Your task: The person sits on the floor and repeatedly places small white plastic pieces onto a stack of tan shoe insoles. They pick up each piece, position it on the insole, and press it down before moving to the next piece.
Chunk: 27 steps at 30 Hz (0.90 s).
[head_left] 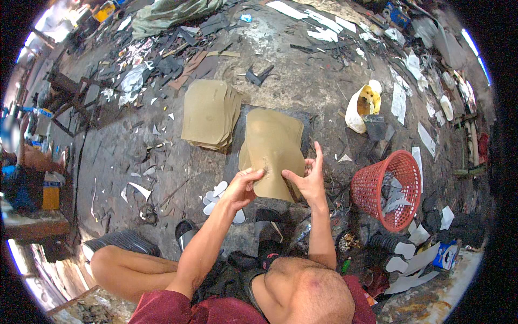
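I have the left hand (241,189) pinching the sheet (274,137) at its near left edge, thumb on top. My right hand (310,183) grips the near right edge, forefinger raised clear. The sheet's long axis runs near to far, its bulk lying beyond both hands, over the dark mat (306,125). The stack (208,110) sits just beside it, far left, so my left hand is nearer.

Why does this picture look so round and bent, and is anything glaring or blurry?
Head view: a wide fisheye lens bends straight edges and leaves black corners; head view, upper left and right rim: bright glare; head view, centre: the left hand, right hand and tan sheet look fairly clear, while the far-left edge looks softer.
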Tool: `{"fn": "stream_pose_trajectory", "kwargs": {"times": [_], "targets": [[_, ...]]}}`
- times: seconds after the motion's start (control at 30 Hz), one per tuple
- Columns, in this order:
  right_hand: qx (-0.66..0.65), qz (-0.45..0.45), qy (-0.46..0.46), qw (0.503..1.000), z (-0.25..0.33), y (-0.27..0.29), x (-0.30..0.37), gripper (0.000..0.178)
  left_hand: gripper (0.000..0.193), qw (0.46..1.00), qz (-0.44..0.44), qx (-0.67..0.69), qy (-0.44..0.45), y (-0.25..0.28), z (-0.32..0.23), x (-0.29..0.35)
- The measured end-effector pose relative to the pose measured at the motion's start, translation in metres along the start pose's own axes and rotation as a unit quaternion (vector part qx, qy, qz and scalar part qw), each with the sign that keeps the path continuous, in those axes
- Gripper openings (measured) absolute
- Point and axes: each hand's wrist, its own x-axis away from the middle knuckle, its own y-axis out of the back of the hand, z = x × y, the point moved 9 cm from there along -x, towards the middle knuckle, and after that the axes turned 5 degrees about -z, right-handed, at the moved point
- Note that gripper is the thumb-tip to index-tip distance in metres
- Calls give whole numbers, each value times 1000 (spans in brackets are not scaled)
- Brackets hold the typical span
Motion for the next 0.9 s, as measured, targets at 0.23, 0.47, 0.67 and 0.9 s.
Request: {"fn": "stream_pose_trajectory", "kwargs": {"times": [0.23,0.47,0.67,0.9], "targets": [[158,-4,338,928,76,-11,37,117,37,989,67,-131,9,-9,-1,12],[103,88,173,976,74,-6,6,46,41,924,-209,-205,-247,101,-75,35],[-154,-47,-26,987,-10,-21,-46,66,50,564,-400,-695,-197,166,-18,53],[82,-45,128,987,-30,-74,14,48,38,672,-365,-594,-250,156,-22,60]]}}
